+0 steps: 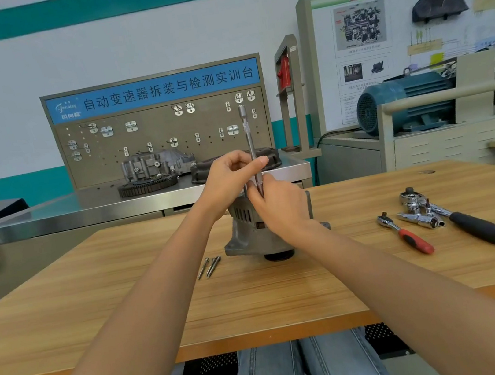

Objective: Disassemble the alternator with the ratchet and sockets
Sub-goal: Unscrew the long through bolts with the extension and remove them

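Alternator (258, 234): I see it upright on the wooden worktop (128, 301), pulley end down. Extension bar (252, 151): vertical above the alternator; my left hand (232, 178) pinches its shaft, my right hand (281, 204) has its grip around the lower end. Bolts (209, 267): just left of the alternator. Ratchets (437, 216) and sockets: well right of it.

The dull grey cast-metal alternator (256, 234) looks rough and matt at frame centre; the light wooden table (128, 301) shows smooth streaked grain; at right, the chrome ratchet with the black handle (455, 214) gleams glossy; the slim knurled steel extension bar (248, 135) is satin.
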Available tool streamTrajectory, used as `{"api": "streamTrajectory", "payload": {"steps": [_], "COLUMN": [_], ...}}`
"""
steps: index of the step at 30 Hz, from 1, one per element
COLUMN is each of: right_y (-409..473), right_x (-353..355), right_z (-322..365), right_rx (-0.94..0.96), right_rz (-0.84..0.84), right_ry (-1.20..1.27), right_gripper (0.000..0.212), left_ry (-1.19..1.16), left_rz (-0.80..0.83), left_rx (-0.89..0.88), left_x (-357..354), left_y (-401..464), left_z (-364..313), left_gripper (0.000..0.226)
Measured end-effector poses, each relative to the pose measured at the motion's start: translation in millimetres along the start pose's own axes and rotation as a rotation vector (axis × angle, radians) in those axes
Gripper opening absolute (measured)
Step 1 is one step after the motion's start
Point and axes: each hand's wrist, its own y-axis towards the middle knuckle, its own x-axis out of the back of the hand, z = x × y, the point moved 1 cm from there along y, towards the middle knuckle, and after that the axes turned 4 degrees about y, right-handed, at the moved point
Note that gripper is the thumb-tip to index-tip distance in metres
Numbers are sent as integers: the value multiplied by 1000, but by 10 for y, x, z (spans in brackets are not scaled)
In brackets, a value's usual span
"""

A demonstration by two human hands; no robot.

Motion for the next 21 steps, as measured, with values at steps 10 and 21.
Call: {"api": "streamTrajectory", "payload": {"steps": [10, 21], "right_y": [12, 20], "right_x": [-22, -26], "right_z": [4, -8], "right_rx": [-1, 7], "right_rz": [-27, -26], "right_ry": [-11, 1], "right_gripper": [39, 40], "left_ry": [-32, -45], "left_rz": [77, -5], "left_rx": [39, 50], "left_x": [45, 43], "left_y": [15, 27], "left_z": [-8, 11], "left_gripper": [19, 18]}}
